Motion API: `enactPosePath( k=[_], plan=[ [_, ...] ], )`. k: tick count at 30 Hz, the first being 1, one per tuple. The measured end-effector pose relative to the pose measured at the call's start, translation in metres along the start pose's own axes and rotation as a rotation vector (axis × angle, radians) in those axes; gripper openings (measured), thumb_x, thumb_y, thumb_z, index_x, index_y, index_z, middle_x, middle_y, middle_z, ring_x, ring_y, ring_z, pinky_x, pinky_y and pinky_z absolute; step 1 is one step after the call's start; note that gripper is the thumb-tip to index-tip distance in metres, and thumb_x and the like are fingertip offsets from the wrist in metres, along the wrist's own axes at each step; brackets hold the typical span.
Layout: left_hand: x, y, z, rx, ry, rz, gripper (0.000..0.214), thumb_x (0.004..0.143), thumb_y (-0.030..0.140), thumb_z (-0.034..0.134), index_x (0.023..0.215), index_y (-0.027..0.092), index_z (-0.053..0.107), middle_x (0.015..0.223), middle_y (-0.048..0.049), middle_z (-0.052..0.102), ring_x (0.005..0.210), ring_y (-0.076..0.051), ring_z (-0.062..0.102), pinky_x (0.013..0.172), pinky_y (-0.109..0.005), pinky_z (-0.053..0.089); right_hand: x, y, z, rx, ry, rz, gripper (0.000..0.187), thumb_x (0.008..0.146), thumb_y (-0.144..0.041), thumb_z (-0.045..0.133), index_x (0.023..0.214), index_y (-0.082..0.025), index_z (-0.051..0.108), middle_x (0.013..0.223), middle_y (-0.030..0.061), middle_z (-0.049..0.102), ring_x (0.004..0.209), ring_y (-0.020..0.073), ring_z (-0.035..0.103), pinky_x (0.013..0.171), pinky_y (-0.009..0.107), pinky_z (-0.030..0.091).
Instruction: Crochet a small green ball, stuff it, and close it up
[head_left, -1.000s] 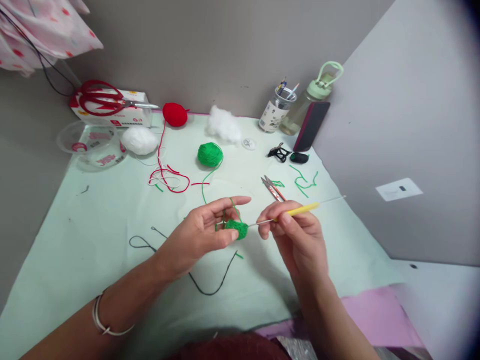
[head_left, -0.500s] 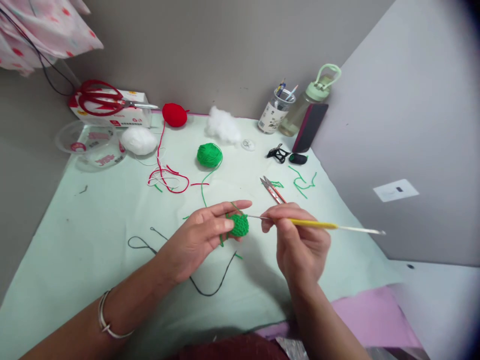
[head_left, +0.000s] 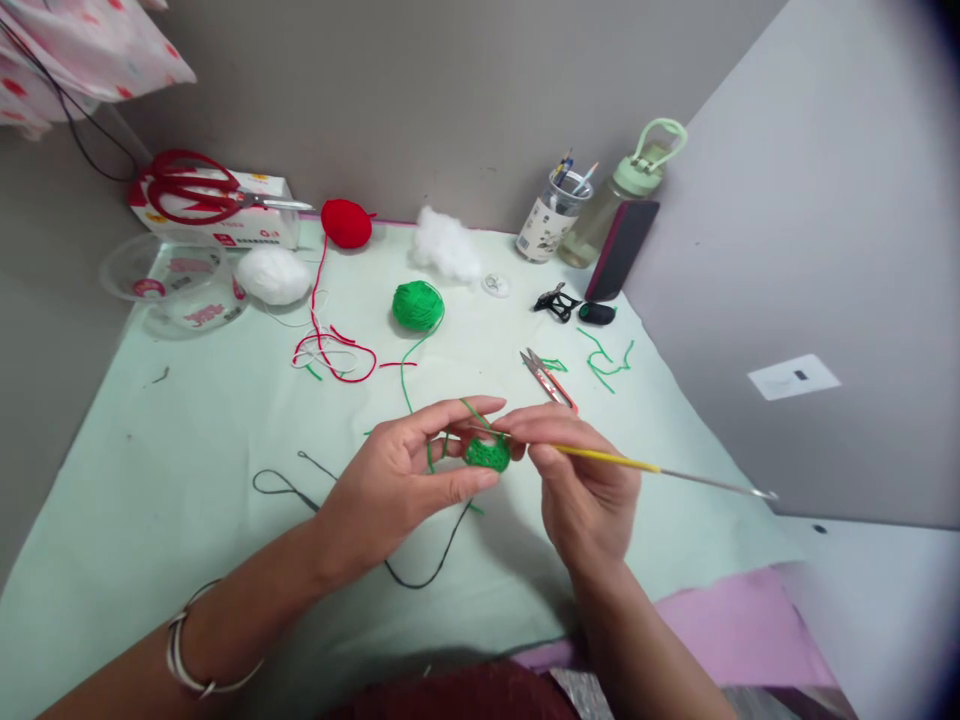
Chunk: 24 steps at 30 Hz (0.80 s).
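My left hand (head_left: 405, 475) is closed on a small green crochet piece (head_left: 487, 454), held between thumb and fingers. Green yarn loops around those fingers and runs back to a green yarn ball (head_left: 418, 306). In my right hand (head_left: 589, 490) is a crochet hook with a yellow handle (head_left: 607, 457), gripped like a pencil. Its far metal end points to the right, while its working end reaches the upper edge of the green piece. Right fingertips are beside the piece; whether they touch it I cannot tell.
Thread snips (head_left: 549, 380) lie beyond my right hand, near green yarn scraps (head_left: 600, 360). Farther back are a red yarn ball (head_left: 347, 224), a white yarn ball (head_left: 274, 277), stuffing (head_left: 445, 246), a pencil cup (head_left: 551, 222) and a bottle (head_left: 600, 225). A dark cord (head_left: 420, 583) lies near my left wrist.
My right hand has moved left, bringing the hook across the green piece. The piece has tilted, so its opening shows, and my left thumb has shifted to its lower edge.
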<state>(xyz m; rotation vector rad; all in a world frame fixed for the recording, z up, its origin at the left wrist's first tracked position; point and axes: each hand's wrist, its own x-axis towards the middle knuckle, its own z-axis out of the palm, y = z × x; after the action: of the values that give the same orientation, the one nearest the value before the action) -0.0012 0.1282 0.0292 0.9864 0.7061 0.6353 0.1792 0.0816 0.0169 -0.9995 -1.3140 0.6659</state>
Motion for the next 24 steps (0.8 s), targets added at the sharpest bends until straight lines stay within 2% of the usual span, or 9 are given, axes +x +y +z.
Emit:
enactPosePath(
  k=[6, 9, 14, 17, 21, 24],
  plan=[
    [-0.002, 0.006, -0.001, 0.117, 0.041, 0.008, 0.047, 0.082, 0.036, 0.085, 0.127, 0.032, 0.076, 0.11, -0.0032, 0.071, 0.109, -0.023, 0.064, 0.092, -0.035, 0.052, 0.01, 0.001, -0.001, 0.31, -0.017, 0.212, 0.013, 0.098, -0.033, 0.068, 0.094, -0.024, 0.077, 0.085, 0.0024, 0.079, 0.066, 0.0136, 0.067, 0.061, 0.028, 0.057],
    [-0.002, 0.006, -0.002, 0.113, 0.023, -0.004, 0.048, 0.082, 0.036, 0.085, 0.128, 0.031, 0.076, 0.113, -0.0048, 0.072, 0.11, -0.025, 0.065, 0.089, -0.034, 0.053, 0.014, -0.001, -0.003, 0.328, -0.051, 0.238, 0.015, 0.099, -0.034, 0.067, 0.092, -0.022, 0.074, 0.081, 0.002, 0.079, 0.064, 0.0133, 0.067, 0.06, 0.028, 0.058],
    [-0.002, 0.008, -0.001, 0.118, 0.011, -0.038, 0.046, 0.082, 0.037, 0.085, 0.127, 0.031, 0.076, 0.115, -0.0045, 0.073, 0.11, -0.024, 0.065, 0.088, -0.034, 0.053, 0.014, -0.003, -0.013, 0.261, -0.124, 0.226, 0.019, 0.102, -0.035, 0.062, 0.094, -0.022, 0.072, 0.088, 0.0038, 0.08, 0.07, 0.0152, 0.071, 0.063, 0.03, 0.06],
    [-0.001, 0.009, -0.001, 0.147, 0.023, -0.026, 0.043, 0.083, 0.034, 0.084, 0.125, 0.03, 0.076, 0.109, -0.0027, 0.073, 0.105, -0.021, 0.065, 0.091, -0.033, 0.052, 0.012, -0.006, -0.019, 0.107, -0.173, 0.127, 0.017, 0.104, -0.029, 0.058, 0.1, -0.023, 0.074, 0.093, 0.0045, 0.08, 0.076, 0.017, 0.073, 0.066, 0.033, 0.061],
    [0.001, 0.006, 0.0, 0.143, 0.08, 0.012, 0.042, 0.083, 0.034, 0.084, 0.124, 0.026, 0.077, 0.101, -0.0022, 0.073, 0.1, -0.019, 0.065, 0.092, -0.032, 0.051, 0.005, -0.012, -0.018, -0.293, -0.212, -0.22, 0.021, 0.101, -0.017, 0.059, 0.113, -0.026, 0.073, 0.101, 0.0057, 0.081, 0.088, 0.0207, 0.076, 0.073, 0.037, 0.062],
    [0.0, 0.001, 0.005, 0.106, 0.176, 0.02, 0.049, 0.083, 0.041, 0.084, 0.129, 0.027, 0.075, 0.101, -0.0014, 0.072, 0.098, -0.019, 0.064, 0.09, -0.031, 0.052, -0.001, -0.013, -0.012, -0.674, -0.227, -0.428, 0.03, 0.096, -0.012, 0.065, 0.116, -0.033, 0.074, 0.11, 0.0043, 0.081, 0.096, 0.0222, 0.075, 0.076, 0.038, 0.064]
  ],
)
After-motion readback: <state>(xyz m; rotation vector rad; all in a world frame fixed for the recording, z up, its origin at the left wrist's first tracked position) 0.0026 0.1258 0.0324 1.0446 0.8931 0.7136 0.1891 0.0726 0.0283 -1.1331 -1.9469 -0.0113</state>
